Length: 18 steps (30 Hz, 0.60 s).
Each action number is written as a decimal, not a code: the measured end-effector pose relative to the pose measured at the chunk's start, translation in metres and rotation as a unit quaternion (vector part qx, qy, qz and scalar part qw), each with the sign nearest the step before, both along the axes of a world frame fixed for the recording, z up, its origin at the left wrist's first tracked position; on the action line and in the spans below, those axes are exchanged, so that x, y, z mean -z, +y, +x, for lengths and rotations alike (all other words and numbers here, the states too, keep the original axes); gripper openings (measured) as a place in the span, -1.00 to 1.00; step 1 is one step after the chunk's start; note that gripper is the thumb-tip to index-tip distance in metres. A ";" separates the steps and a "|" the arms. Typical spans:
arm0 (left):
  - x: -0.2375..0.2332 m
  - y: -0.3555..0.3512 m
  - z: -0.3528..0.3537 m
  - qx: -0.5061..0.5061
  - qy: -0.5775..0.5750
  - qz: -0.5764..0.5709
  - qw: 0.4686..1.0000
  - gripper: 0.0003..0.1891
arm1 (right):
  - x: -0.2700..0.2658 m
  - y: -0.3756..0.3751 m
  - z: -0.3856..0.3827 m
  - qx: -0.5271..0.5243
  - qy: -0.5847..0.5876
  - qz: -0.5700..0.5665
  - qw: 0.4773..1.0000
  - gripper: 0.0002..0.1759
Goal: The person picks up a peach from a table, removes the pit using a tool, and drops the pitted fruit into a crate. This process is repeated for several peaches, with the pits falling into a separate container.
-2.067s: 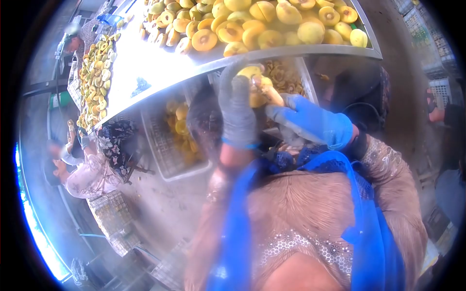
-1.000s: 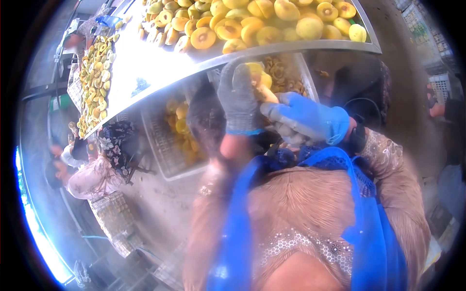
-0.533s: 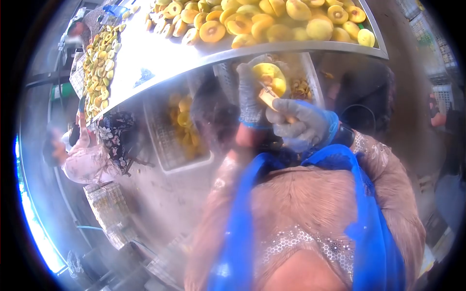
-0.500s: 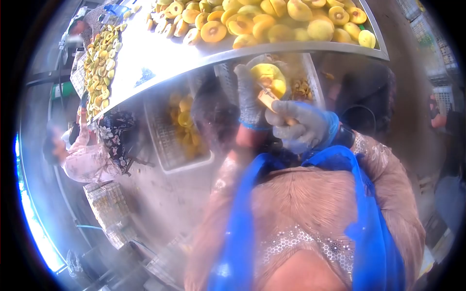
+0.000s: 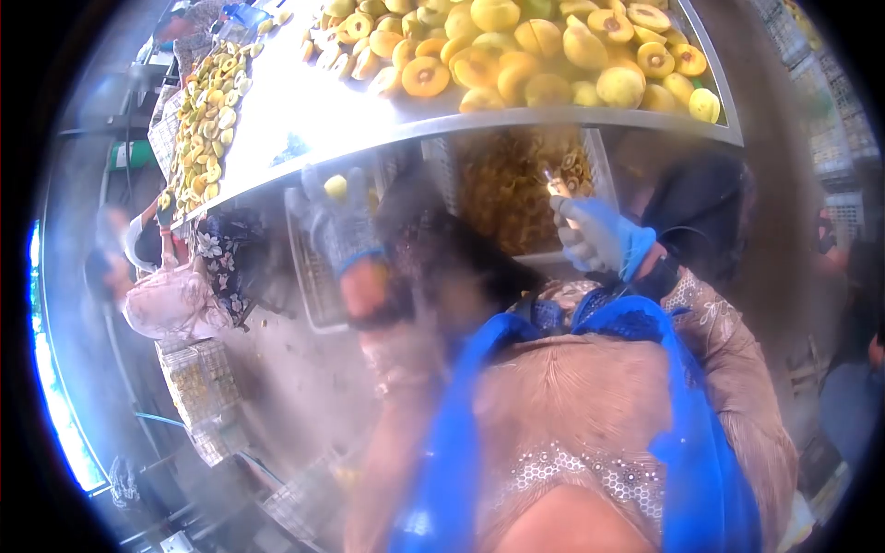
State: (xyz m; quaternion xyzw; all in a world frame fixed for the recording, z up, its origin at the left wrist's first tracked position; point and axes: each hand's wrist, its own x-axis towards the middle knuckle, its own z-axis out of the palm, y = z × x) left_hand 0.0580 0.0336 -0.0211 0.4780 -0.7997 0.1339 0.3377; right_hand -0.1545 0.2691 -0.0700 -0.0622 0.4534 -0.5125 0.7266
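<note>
My left hand (image 5: 339, 226), in a grey glove, is over the crate (image 5: 318, 318) at the left with its fingers spread. A yellow peach piece (image 5: 335, 187) shows beside its fingertips, out of its grip. My right hand (image 5: 599, 238), gloved in grey with a blue cuff, is closed round a small wooden-handled tool with a short metal tip (image 5: 559, 187). The tool points up and away from me, above a crate of brown-orange scraps (image 5: 516, 189). Beyond both hands, many peach halves (image 5: 544, 55), some with pits showing, lie piled on the metal table.
The metal table's raised rim (image 5: 608, 117) runs across in front of me. More peach halves (image 5: 205, 120) are heaped at its left end, where a person in a pink top (image 5: 180, 304) works. Stacked white crates (image 5: 198, 387) stand at the left, others (image 5: 825, 120) at the right.
My left hand has swung left and opened, letting go of the peach half it held. My right hand has drawn the tool away from the peach and moved slightly right.
</note>
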 end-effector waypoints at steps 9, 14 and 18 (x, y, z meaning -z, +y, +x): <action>0.007 -0.026 -0.147 0.253 -0.102 0.426 0.862 -0.51 | 0.008 0.004 0.002 -0.042 0.111 0.006 0.993 -0.67; 0.026 -0.016 -0.169 0.253 0.014 0.441 0.861 -0.54 | -0.016 0.008 0.000 -0.030 0.095 0.034 0.994 -0.68; -0.002 -0.006 -0.154 0.247 0.456 0.585 0.623 -0.60 | -0.025 0.007 0.002 0.000 0.082 -0.020 0.996 -0.72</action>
